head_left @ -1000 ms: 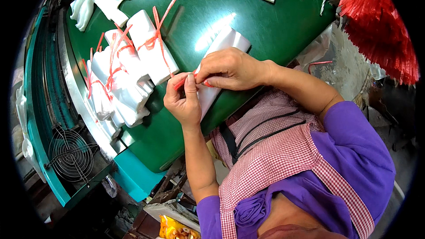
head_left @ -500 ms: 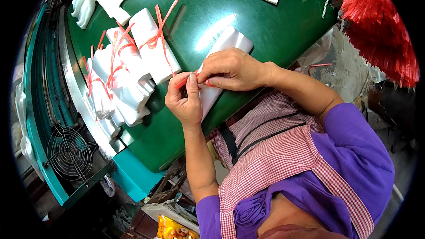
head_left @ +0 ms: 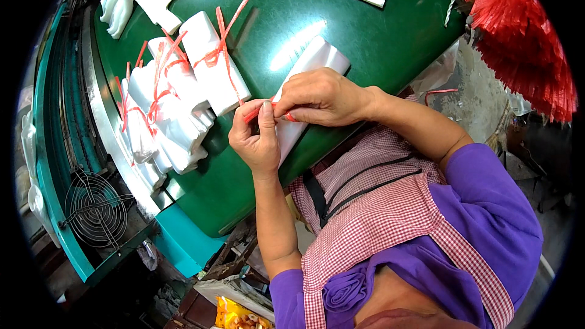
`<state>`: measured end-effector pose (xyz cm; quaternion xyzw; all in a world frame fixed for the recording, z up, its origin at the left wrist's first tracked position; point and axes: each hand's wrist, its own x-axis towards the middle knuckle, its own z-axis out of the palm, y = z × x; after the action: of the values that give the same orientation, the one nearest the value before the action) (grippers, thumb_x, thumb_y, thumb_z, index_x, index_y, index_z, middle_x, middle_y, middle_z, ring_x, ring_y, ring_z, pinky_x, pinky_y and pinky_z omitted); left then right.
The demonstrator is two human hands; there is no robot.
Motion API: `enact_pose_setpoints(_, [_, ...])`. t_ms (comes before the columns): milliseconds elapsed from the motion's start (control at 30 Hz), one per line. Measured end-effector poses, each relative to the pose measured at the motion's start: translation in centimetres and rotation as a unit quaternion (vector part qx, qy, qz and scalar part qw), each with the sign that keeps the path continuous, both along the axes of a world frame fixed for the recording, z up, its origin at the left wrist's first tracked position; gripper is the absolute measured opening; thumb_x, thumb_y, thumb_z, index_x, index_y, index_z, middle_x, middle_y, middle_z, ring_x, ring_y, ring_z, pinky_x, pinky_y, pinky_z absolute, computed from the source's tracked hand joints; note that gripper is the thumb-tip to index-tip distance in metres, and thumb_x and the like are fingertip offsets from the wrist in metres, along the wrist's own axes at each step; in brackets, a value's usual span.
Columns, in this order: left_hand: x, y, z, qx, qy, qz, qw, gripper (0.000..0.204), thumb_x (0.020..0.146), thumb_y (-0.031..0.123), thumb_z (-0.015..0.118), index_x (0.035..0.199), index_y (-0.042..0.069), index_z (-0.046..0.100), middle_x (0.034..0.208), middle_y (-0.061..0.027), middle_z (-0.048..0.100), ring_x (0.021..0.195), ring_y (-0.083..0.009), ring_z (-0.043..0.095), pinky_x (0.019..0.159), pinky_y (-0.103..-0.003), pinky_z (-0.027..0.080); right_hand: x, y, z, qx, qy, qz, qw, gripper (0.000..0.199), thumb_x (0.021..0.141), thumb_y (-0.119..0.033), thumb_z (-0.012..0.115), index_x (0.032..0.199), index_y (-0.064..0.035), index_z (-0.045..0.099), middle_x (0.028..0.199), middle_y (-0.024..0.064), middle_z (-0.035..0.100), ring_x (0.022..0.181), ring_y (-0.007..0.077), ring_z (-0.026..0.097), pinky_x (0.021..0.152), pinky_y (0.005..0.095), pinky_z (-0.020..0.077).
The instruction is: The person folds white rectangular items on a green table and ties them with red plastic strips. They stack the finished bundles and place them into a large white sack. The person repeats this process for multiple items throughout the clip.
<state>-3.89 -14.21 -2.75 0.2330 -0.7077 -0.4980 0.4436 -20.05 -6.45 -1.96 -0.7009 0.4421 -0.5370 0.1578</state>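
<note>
The folded white plastic bundle lay slantwise on the green tabletop, near the edge closest to the person, its far end pointing up and to the right. It was long and narrow, smooth and glossy, with soft creases along the exposed far end. The right hand hid its middle, and a second stretch of white showed below, beside the left wrist. The red plastic strip, thin and narrow, was pinched between the thumb and fingers of the left hand and at the right fingertips, above the bundle's middle. Whether it was knotted was hidden by the fingers.
</note>
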Motion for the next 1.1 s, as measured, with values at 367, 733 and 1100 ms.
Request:
enact_pose_setpoints(367, [0.04,-0.01,-0.01,-0.010,-0.006,-0.003,1.000,0.008,0.091,0.007,0.061,0.092,-0.001,0.061,0.081,-0.0039,0.063,0.066,-0.0073,0.057,0.059,-0.020,0.046,-0.06,0.19,0.26,0.001,-0.002,0.013,1.000,0.014,0.079,-0.009,0.066,0.093,-0.0066,0.064,0.077,0.0052,0.063,0.073,0.0245,0.060,0.063,0.0363,0.0484])
enact_pose_setpoints(733, [0.07,0.05,0.07,-0.001,-0.005,-0.008,1.000,0.008,0.091,0.007,0.061,0.091,-0.001,0.061,0.079,-0.0041,0.063,0.066,-0.0073,0.057,0.059,-0.020,0.046,0.03,0.29,0.51,0.010,-0.009,0.011,1.000,0.013,0.079,-0.008,0.066,0.091,-0.0065,0.064,0.076,0.0047,0.062,0.072,0.0238,0.060,0.061,0.0358,0.0478])
enact_pose_setpoints(1100, [0.06,0.04,0.02,0.001,0.005,-0.011,1.000,0.008,0.091,0.006,0.061,0.092,-0.001,0.061,0.079,-0.0041,0.062,0.065,-0.0074,0.056,0.058,-0.020,0.045,0.18,0.19,0.32,0.003,-0.010,0.005,1.000,0.013,0.079,-0.008,0.066,0.091,-0.0068,0.064,0.075,0.0044,0.062,0.071,0.0238,0.060,0.061,0.0360,0.0477])
